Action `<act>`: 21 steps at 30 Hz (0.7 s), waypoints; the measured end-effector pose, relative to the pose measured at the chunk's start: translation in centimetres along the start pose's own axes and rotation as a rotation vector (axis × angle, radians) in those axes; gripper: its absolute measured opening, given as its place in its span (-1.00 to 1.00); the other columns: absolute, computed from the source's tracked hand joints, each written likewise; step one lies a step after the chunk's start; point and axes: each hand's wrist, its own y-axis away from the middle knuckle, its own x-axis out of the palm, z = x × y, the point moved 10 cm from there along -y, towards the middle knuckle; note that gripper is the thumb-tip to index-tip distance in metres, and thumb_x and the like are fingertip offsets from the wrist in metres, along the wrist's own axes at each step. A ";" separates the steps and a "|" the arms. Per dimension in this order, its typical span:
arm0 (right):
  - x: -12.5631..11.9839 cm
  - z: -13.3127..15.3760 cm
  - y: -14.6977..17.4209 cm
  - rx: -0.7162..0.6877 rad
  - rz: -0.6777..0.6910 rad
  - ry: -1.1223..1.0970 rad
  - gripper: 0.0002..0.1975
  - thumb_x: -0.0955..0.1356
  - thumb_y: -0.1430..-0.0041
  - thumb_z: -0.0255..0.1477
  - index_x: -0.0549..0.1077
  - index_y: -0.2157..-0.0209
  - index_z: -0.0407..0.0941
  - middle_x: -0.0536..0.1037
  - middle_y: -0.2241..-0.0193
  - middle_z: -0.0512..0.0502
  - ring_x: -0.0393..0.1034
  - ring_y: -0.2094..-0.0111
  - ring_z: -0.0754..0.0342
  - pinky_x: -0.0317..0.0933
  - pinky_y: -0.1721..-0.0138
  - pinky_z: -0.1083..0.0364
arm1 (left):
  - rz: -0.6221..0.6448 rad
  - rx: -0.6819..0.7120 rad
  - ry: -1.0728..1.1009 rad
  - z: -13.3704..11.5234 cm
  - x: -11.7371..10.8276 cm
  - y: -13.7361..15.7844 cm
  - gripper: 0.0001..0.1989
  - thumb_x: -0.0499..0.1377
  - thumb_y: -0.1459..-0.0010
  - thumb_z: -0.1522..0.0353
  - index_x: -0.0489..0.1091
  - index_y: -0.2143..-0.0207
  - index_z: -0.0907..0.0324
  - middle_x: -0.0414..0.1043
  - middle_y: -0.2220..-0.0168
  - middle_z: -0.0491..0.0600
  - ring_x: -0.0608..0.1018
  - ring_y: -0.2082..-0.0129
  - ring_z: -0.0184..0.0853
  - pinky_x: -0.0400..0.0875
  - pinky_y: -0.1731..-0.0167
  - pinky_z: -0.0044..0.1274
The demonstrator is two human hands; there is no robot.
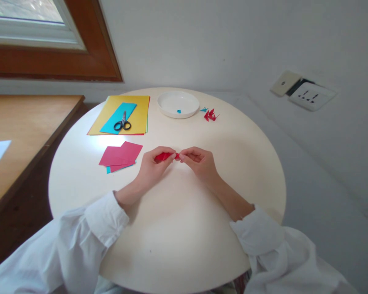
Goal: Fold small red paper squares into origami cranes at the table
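Note:
Both hands meet over the middle of a round white table (178, 228). My left hand (155, 165) is closed around a small piece of folded red paper (163, 156), part of which shows between thumb and fingers. With thumb and finger, my right hand (201, 162) pinches the right end of the same paper. The fingers cover much of the folds, so its exact shape is hidden. Left of my left hand lie several loose red paper squares (121, 156), with a blue sheet (108, 169) peeking out beneath.
Black-handled scissors (122, 122) rest on a blue paper strip (130, 108) atop yellow sheets (142, 107). A white dish (178, 105) holds a tiny blue piece (179, 111). Beside it sit small red folded paper figures (211, 115) and a blue one (204, 109). A wooden desk (33, 122) stands left.

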 end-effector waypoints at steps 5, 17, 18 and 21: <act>0.3 0.2 0.1 0.003 0.009 -0.013 -0.80 0.46 0.13 -0.30 0.46 0.52 -0.13 0.56 0.55 -0.01 0.47 0.47 0.12 0.38 0.34 0.09 | 0.008 -0.008 -0.014 -0.2 0.2 0.1 -0.89 0.22 -0.03 0.32 0.43 0.44 0.20 0.51 0.43 -0.01 0.52 0.41 -0.35 0.39 0.37 -0.51; -0.7 0.7 0.3 -0.078 -0.068 0.094 -0.82 0.44 0.13 -0.31 0.44 0.54 -0.12 0.53 0.53 -0.01 0.43 0.46 0.12 0.37 0.35 0.10 | 0.013 0.041 -0.145 -0.5 0.1 0.0 -0.91 0.17 -0.05 0.38 0.47 0.41 0.17 0.49 0.21 0.07 0.51 0.14 -0.24 0.45 0.29 -0.50; -0.6 0.9 0.3 -0.091 -0.060 0.105 -0.83 0.44 0.12 -0.32 0.44 0.55 -0.11 0.53 0.53 -0.01 0.43 0.46 0.12 0.36 0.35 0.10 | 0.028 0.027 -0.141 -0.4 0.2 0.0 -0.91 0.17 -0.05 0.37 0.47 0.41 0.18 0.49 0.21 0.07 0.52 0.16 -0.25 0.45 0.30 -0.50; -0.2 1.2 0.3 -0.120 -0.023 0.128 -0.88 0.42 0.10 -0.37 0.43 0.56 -0.11 0.52 0.54 -0.01 0.42 0.46 0.13 0.35 0.36 0.11 | 0.077 0.010 -0.109 -0.5 0.8 0.0 -0.93 0.18 -0.04 0.36 0.43 0.45 0.18 0.50 0.26 0.05 0.53 0.22 -0.28 0.43 0.33 -0.53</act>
